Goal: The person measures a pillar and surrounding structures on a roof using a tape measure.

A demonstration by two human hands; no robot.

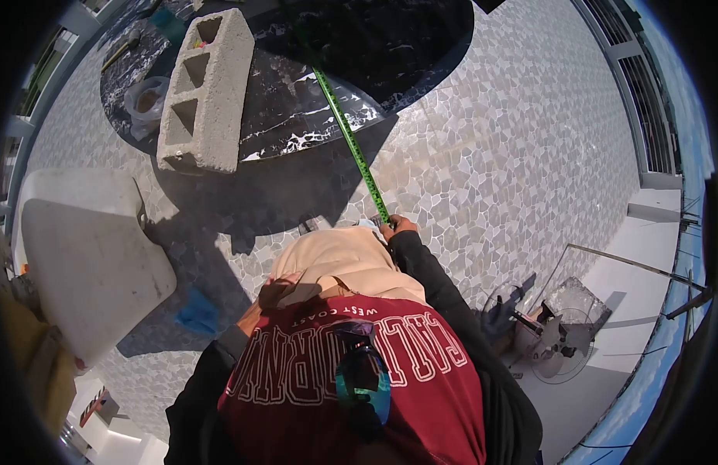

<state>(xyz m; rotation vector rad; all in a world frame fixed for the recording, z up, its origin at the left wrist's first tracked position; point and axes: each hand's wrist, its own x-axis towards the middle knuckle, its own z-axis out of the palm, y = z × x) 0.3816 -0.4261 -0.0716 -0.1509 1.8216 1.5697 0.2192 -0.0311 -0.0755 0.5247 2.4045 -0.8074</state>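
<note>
My right hand [398,226] is closed around the near end of a green measuring tape [345,128], beside my right thigh. From there the tape runs straight out over a dark marbled table [297,136] with a rounded edge, its far part lost in shadow. My left hand [280,290] lies in shadow at my waist, on the beige trousers [328,260] by the hem of my red shirt [428,380]; its fingers look loosely stretched and nothing shows in them. A hollow concrete block [233,93] stands on the table, left of the tape.
A hammer [120,51] and a clear plastic bag [147,103] lie on the table's left side. A white plastic chair [95,256] stands at left, near a blue cloth [196,311] on the stone-patterned floor [521,139]. At right is a fan [556,337].
</note>
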